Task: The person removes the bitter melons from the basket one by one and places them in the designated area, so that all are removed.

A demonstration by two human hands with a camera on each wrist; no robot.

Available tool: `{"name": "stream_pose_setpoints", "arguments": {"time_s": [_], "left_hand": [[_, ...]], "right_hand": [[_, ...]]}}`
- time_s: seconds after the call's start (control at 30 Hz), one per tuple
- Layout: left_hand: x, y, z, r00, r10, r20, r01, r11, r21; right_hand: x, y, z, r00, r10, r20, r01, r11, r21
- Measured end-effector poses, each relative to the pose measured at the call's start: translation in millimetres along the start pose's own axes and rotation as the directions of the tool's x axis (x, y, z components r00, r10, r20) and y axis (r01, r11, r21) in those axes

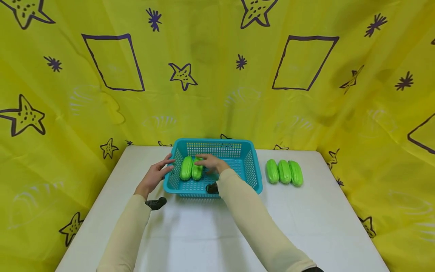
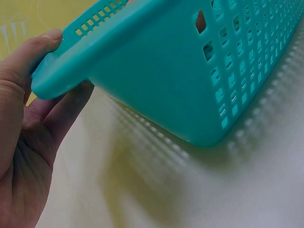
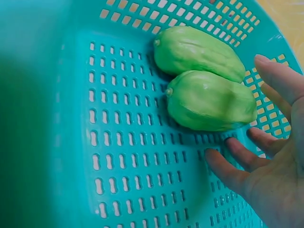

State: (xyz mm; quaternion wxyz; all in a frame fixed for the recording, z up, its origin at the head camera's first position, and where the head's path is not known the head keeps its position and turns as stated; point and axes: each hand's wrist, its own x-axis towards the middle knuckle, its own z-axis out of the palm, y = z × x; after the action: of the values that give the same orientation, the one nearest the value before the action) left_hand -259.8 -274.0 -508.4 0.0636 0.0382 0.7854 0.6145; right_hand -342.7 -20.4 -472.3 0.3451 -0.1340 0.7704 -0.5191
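Observation:
A turquoise plastic basket [image 1: 214, 141] with slotted walls stands at the back of the table. My left hand [image 1: 155, 177] is at its left rim; in the left wrist view the thumb lies over the rim and the fingers sit beneath it, pinching it. Two glossy green, oblong, papaya-like fruits [image 3: 213, 100] lie side by side at the basket's left. My right hand [image 3: 278, 166] is inside the basket just beside them, fingers spread and apart from the nearer fruit, holding nothing. In the head view the right hand partly covers that fruit [image 1: 196, 172].
Three more green fruits [image 1: 284, 172] lie in a row on the white table [image 1: 326, 211], right of the basket. A yellow curtain [image 1: 210, 105] with starfish drawings surrounds the table's back and sides. Dark wrist-camera mounts [image 1: 157, 204] stick out from both wrists.

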Motion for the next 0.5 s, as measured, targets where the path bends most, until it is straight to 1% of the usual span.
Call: {"name": "stream_pose_setpoints", "arguments": {"time_s": [0.07,0.27,0.37,0.5], "left_hand": [[-2.4,4.9,1.2,1.0,-0.004,0.001,0.004,1.0,-0.012],[-12.8,30.4,5.1,1.0,-0.019,0.019,0.02,0.999,-0.035],[-12.8,32.2,5.3,1.0,-0.021,0.021,0.022,0.999,-0.038],[-13.8,32.3,4.9,1.0,-0.02,0.017,0.021,0.999,-0.028]], "right_hand": [[-0.7,-2,-1,1.0,0.004,0.001,-0.004,1.0,0.014],[7.4,4,-4,1.0,0.001,-0.005,-0.002,1.0,-0.014],[6.5,4,-4,1.0,0.0,-0.001,0.0,1.0,-0.014],[9.5,6,-4,1.0,0.002,0.027,-0.001,1.0,-0.023]]}}
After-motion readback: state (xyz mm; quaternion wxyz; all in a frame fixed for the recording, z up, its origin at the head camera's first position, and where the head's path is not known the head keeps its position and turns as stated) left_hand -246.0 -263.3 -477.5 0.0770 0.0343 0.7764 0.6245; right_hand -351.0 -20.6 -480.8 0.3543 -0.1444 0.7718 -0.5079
